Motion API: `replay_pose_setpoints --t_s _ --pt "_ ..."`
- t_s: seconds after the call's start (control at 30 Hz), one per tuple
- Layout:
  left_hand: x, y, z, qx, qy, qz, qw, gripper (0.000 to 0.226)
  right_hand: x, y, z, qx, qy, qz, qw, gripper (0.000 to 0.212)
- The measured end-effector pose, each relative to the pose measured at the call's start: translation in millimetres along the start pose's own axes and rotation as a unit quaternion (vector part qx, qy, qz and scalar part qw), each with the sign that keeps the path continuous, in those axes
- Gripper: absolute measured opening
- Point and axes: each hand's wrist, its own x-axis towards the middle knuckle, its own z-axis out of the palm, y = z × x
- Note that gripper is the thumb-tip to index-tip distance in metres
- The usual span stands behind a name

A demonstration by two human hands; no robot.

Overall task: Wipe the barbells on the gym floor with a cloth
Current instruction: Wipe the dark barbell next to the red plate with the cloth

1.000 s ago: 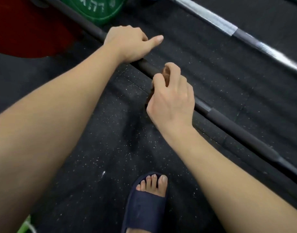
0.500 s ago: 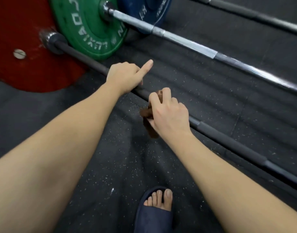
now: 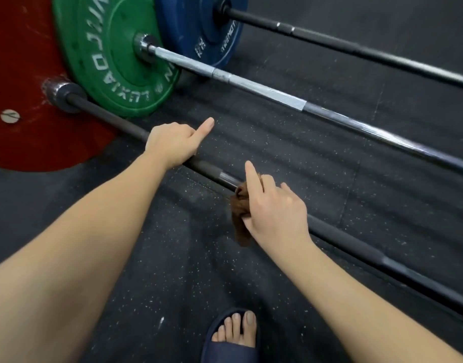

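Our L hand (image 3: 172, 145) curls round the near black barbell (image 3: 212, 171), thumb out, right of the red plate (image 3: 20, 74). Our R hand (image 3: 275, 213) clamps the brown cloth (image 3: 240, 218) on that bar further right, index finger lifted. The silver barbell (image 3: 251, 85) w/ green plate (image 3: 107, 61) lies beyond.
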Motion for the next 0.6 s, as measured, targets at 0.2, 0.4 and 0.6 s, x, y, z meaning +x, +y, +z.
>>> replay_pose_setpoints --t_s 0.2,0.4,0.6 --pt "-0.8 2.1 1.4 0.037 0.015 0.01 0.999 0.097 19.3 -23.7 17.0 0.053 0.028 -0.007 0.998 0.097" --pt "-2.2 5.2 -1.9 0.044 -0.004 0.004 0.999 0.101 32.1 -34.7 20.9 0.101 -0.011 0.001 0.995 0.065" --pt "1.1 6.2 -7.7 0.046 -0.055 -0.015 0.997 0.099 2.5 -3.1 14.6 0.102 0.004 -0.037 0.994 0.063"
